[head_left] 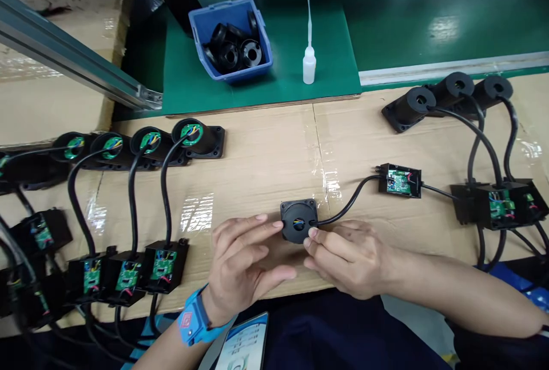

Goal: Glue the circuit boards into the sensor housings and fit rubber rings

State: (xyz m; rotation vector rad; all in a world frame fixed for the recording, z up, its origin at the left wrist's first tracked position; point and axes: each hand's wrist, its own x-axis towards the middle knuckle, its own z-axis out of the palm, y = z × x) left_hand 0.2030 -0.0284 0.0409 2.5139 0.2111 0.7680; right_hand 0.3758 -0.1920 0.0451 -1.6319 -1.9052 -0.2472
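Note:
A black cylindrical housing [295,234] with a square flange stands in front of me, its round end with a centre hole facing up. Coloured wires show inside the hole. From its right side a black cable [349,205] runs to a small open black box [400,181] with a green circuit board. My right hand [351,255] pinches the housing's lower right edge, close to the cable. On the other side, my left hand [244,261] has its fingers stretched apart, one fingertip against the housing's left edge. A blue strap [195,319] is around the left wrist.
Several wired housings [197,138] and open boxes [165,267] line the left side. More capped housings [416,107] and boxes [500,207] stand at right. Behind are a blue bin [231,75] of black caps, a white dropper bottle [309,67] and a metal post [77,44].

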